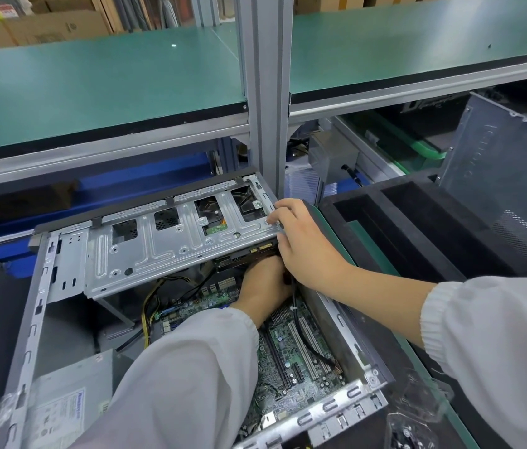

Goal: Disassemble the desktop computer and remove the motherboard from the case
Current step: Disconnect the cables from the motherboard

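**Both hands at the drive cage inside the open case**

Where the view begins, nearest the camera, two pale grey sleeves with ribbed cuffs [174,377] fill the lower frame and cover much of the open grey metal computer case [33,319] lying on its side. At the bottom left a silver power supply box with a white label [61,400] is partly cut off and blurred; its print cannot be read. Beside the left forearm the green motherboard with long expansion slots [291,361] sits inside the case, on its floor, with a black cable [298,322] running over it; the sleeve hides its left part. Yellow and black wires [152,296] rise further in.

Further on, the left hand [263,288] reaches under the perforated silver drive cage [171,241], its fingers out of sight beneath a dark flat drive [249,256]; whether that grip holds anything cannot be told. The right hand [304,241] rests on the cage's right end, fingers curled over its edge and holding it.

To the right, a black foam tray with rectangular recesses [417,228] lies on the green-edged counter [375,251], and a grey metal side panel [508,163] leans behind it. At the lower right corner, a clear plastic bag is too blurred to make out. Beyond, green shelves on an aluminium frame post [268,92] stand before cardboard boxes.
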Available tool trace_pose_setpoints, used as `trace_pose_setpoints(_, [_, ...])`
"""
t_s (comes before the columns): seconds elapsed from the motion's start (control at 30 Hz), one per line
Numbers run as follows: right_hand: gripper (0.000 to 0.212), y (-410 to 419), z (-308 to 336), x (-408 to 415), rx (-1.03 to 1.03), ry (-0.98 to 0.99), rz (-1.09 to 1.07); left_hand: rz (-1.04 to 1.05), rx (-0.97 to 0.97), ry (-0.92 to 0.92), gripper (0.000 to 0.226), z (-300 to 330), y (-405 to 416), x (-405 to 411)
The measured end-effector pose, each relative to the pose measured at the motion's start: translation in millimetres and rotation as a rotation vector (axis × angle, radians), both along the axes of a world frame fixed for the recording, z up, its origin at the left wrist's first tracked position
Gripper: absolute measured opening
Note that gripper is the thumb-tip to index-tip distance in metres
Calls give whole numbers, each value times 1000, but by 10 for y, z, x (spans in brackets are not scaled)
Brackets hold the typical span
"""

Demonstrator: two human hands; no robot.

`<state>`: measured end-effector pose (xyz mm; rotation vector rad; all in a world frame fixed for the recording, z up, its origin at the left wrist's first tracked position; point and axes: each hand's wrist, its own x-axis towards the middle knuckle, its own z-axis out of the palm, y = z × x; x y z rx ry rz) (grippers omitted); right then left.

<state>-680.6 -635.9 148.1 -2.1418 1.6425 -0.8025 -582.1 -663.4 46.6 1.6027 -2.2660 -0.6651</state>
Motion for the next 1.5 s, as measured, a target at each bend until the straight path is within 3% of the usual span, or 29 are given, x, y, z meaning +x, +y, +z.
trace_pose_setpoints(0.13, [26,0,0,-7,-3,-4,4,22,124,-8,9,-25,-93,23])
trace_pose_setpoints(0.23, [26,2,-3,-8,3,-3,9,-50,267,-132,14,-39,-190,32])
trace_pose_setpoints(0.5, [26,-3,-6,-7,2,-7,1,-28,-20,-27,18,-25,-32,7])
trace_pose_setpoints(0.73, [26,-2,-6,-9,7,-11,1,-51,205,-121,9,-10,-156,-5])
trace_pose_setpoints(0.87, [26,1,3,8,0,12,-8,51,133,-25,26,-36,-58,-7])
trace_pose_setpoints(1.37, [29,7,21,25,6,64,-9,3,10,27,9,-58,-23,-10])
trace_pose_setpoints(1.5, [30,6,22,11,12,50,-1,31,138,-4,11,-45,-98,4])
